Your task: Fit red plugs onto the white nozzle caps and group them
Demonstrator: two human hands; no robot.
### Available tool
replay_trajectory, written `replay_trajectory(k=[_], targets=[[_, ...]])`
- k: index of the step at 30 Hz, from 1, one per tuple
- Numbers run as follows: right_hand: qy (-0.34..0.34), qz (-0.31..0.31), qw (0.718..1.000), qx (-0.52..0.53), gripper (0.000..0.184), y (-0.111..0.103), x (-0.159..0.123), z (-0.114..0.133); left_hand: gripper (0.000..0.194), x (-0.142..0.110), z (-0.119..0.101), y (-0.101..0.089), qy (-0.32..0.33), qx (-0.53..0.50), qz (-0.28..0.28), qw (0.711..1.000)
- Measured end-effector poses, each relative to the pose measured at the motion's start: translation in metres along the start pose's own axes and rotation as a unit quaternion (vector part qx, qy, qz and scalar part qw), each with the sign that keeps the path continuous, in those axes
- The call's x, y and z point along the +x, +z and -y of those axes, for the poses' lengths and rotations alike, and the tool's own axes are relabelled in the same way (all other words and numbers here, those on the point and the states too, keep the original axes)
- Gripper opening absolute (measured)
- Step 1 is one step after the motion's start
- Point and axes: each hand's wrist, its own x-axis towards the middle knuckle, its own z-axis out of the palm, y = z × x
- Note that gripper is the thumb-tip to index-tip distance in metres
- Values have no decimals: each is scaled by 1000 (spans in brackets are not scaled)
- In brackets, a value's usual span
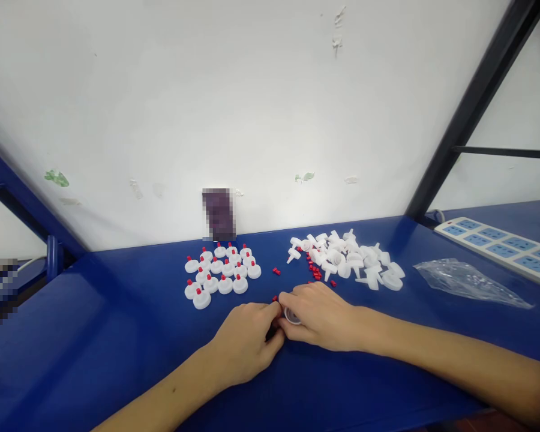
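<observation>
Both hands meet above the front half of the blue table (117, 342), near the middle of its width. The right hand (324, 316) has its fingers and thumb closed on one white cap (293, 316), which is tilted so that a part of its hollow side and round rim can be seen. The left hand (247, 336) is bent toward this same cap, with thumb and forefinger reaching to its left side; I cannot tell if these fingertips are clamped on something, because the contact is hidden. One small red piece (275, 298) shows just beyond the left forefinger.

Toward the rear edge, left of the middle, a group of white caps with red tips (225, 284) stands upright in loose rows. Toward the rear edge, right of the middle, there is a heap of loose white caps (355, 260), lying in various directions, and scattered red pieces (316, 275) lie along its left side. A few others lie between the two groups.

Near the right edge, a clear plastic bag (472, 282) lies flat, and beside it is a white power strip (499, 240) with blue sockets. At the rear edge, a blurred dark rectangular thing (219, 215) stands against the white wall (162, 90).
</observation>
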Motion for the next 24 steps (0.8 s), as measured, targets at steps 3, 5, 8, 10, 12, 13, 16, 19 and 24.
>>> replay_trajectory(k=[3,5,8,10,12,13,16,19,24], targets=[[-13,-3,1000,16,24,2,1,1,6,-1,0,-6,27,-16,7,999],[-17,-6,1000,13,23,3,2,0,6,-1,2,-11,38,-29,14,999],[-18,-12,1000,-4,25,4,3,-3,10,-2,6,-17,24,-39,7,999],[-36,-13,999,-12,25,5,4,-5,11,-1,9,-18,16,-42,-7,999],[-62,-12,998,-17,24,6,5,-5,10,0,12,-18,12,-54,-34,998],[-74,-11,997,-19,24,7,6,-5,9,0,13,-18,12,-64,-57,996],[-82,-12,996,-28,23,11,7,-4,14,-1,11,-19,37,-95,-132,986],[-84,-12,996,-15,23,13,8,-5,39,0,4,-19,104,-109,-131,980],[-140,15,990,-33,18,16,6,-9,90,9,-7,-9,157,-77,-11,985]])
